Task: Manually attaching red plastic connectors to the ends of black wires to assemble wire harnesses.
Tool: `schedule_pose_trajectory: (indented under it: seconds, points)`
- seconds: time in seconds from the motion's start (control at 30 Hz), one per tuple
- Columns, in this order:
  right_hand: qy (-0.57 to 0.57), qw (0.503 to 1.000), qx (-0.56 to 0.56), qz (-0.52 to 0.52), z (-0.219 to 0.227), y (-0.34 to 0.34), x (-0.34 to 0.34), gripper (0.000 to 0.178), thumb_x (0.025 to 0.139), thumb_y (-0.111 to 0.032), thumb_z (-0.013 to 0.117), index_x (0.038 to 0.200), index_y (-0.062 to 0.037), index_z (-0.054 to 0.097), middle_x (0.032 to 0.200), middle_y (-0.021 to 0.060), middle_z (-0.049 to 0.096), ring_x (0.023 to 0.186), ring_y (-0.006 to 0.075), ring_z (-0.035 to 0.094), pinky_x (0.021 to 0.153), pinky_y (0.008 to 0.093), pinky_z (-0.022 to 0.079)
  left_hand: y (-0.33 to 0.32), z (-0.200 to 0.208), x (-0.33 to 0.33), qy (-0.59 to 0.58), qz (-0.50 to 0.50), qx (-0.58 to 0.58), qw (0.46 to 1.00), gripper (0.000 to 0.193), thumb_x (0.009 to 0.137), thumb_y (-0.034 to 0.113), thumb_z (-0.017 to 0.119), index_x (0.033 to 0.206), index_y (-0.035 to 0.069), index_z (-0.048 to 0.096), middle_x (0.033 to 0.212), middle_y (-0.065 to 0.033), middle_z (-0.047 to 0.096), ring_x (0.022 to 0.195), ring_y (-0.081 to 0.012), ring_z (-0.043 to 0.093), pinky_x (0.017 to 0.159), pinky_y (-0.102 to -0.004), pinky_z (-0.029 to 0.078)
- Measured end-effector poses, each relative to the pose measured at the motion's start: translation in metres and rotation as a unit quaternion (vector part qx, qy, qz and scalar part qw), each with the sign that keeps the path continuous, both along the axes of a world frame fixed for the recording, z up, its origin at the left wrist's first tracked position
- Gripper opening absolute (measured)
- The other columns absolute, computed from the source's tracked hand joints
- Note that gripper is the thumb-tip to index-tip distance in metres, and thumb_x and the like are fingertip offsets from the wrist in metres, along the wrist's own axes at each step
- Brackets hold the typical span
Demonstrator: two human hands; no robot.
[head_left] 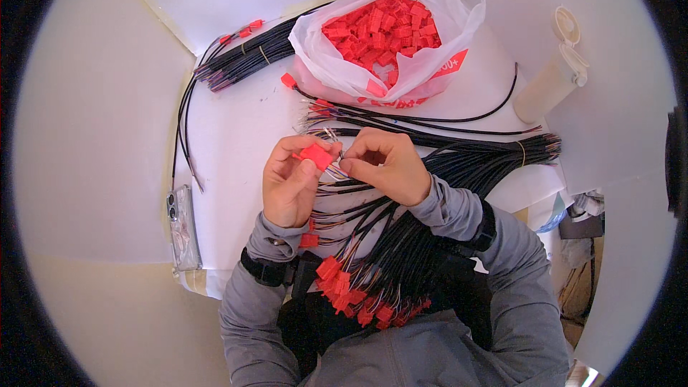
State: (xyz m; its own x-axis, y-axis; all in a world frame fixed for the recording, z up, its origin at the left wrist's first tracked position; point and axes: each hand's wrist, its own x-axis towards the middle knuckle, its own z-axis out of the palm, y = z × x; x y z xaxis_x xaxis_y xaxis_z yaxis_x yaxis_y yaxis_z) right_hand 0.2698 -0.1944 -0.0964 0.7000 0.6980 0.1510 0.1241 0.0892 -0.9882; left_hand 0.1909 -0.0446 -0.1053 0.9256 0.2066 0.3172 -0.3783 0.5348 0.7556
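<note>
Between the thumb and fingers of my left hand [287, 183] is a red plastic connector housing [316, 157]. Close to its right side, my right hand [389, 166] pinches the thin wire ends of a black cable; thin coloured wires run beside the housing. Small metal terminals [330, 133] stick up between the two hands. Whether any wire sits inside the housing I cannot tell. Under and beyond my right hand spreads a bundle of black cables [494, 158]. Below it, many cables with red connectors [344, 292] hang over the table's near edge onto my lap.
A white plastic bag [322, 79] full of loose red housings [380, 29] stands at the back. Left of it lies another black cable bundle [251, 54]. A phone [185, 229] lies at the left edge. At the back right stands a beige bottle [545, 89] with its lid up.
</note>
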Motion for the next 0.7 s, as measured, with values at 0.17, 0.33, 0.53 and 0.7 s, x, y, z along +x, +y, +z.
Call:
schedule_pose_trajectory:
  seconds: [0.17,0.33,0.53,0.7]
  points:
    - [0.03,0.999,0.019,0.0,-0.0061,0.0014,0.0025,0.006,0.077,-0.004,0.061,0.075,0.0011,0.057,0.073,-0.0027,0.05,0.064,0.0025,0.045,0.055,0.0176,0.035,0.0032,-0.0021,0.0002,-0.006,0.034,0.012,0.999,0.028,0.081,0.01,0.057,0.105,0.0,0.047,0.1,-0.0161,0.056,0.098,-0.0301,0.053,0.091,-0.0418,0.037]
    - [0.049,0.999,0.02,0.009,-0.0065,0.0008,0.003,0.006,0.077,-0.004,0.061,0.078,0.0003,0.056,0.072,-0.0028,0.051,0.063,0.0024,0.045,0.055,0.0171,0.036,0.0031,-0.0021,0.0002,-0.018,0.012,0.0,1.0,0.028,0.08,0.009,0.057,0.104,-0.001,0.048,0.1,-0.0161,0.056,0.099,-0.03,0.053,0.091,-0.0418,0.037]
    - [0.043,0.995,0.079,-0.039,-0.0072,0.0046,-0.0018,0.012,0.076,-0.012,0.063,0.077,-0.0006,0.058,0.064,-0.0035,0.051,0.055,0.0013,0.041,0.047,0.0181,0.033,0.0024,-0.0037,-0.0012,-0.014,0.002,0.03,0.999,0.028,0.079,0.007,0.058,0.104,-0.002,0.049,0.101,-0.017,0.056,0.099,-0.0283,0.052,0.091,-0.0408,0.036]
    - [0.024,0.997,0.067,-0.017,-0.0039,-0.0001,0.0,0.012,0.076,-0.011,0.063,0.078,0.0009,0.059,0.064,-0.0032,0.051,0.056,0.0014,0.042,0.048,0.0179,0.035,0.0015,-0.0026,-0.0021,-0.011,-0.006,0.045,0.999,0.03,0.077,0.006,0.059,0.104,-0.003,0.049,0.102,-0.0172,0.056,0.1,-0.0258,0.052,0.091,-0.0385,0.037]
